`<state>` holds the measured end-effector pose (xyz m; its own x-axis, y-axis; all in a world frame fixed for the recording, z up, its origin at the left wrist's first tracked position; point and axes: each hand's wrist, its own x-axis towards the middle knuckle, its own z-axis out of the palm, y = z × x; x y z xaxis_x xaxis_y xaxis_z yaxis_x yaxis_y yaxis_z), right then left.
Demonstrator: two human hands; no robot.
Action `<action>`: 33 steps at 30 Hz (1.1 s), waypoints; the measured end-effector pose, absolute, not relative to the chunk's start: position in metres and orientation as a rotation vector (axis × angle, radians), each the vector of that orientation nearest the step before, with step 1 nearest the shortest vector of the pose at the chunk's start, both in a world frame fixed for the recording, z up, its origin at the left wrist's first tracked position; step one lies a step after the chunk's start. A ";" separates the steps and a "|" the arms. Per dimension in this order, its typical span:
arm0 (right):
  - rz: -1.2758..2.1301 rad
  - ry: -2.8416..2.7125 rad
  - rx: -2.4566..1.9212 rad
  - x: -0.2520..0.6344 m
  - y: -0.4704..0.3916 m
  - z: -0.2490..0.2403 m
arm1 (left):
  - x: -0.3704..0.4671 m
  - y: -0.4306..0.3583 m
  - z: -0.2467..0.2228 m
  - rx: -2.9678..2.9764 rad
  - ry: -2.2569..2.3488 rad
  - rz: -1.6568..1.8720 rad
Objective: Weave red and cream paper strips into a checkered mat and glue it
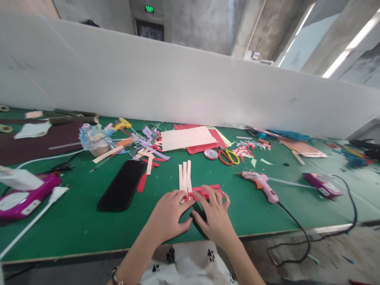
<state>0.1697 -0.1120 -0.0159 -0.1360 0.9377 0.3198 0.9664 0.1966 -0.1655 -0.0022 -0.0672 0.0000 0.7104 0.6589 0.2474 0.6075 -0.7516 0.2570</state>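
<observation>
Three pale pink paper strips (185, 177) stand side by side on the green table, woven or laid across red paper strips (212, 191). My left hand (169, 213) rests over their lower ends, fingertips touching the paper and thumb apart. Fingers spread, my right hand (214, 217) lies over the red strips with its fingertips on them. Both hands are open, and the strips lie flat beneath them. The fingers hide part of the crossing. Left of the strips lies a black phone (123, 185).
Behind are paper sheets (188, 138), scissors (228, 156), a round pin box (211, 154) and loose strips (145, 140). A pink glue gun (261, 184) with a cord lies right, near a purple power strip (323, 185). Another power strip (29, 200) stands left. A white partition (178, 83) bounds the back.
</observation>
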 end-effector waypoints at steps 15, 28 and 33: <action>-0.051 -2.207 -1.799 0.169 -0.110 -0.015 | -0.002 -0.068 0.001 2.724 1.038 0.480; -0.174 -2.131 -1.772 0.168 -0.108 -0.016 | -0.002 -0.067 0.003 2.715 1.040 0.482; -0.252 -2.069 -1.695 0.165 -0.111 -0.012 | -0.002 -0.069 0.003 2.697 1.065 0.476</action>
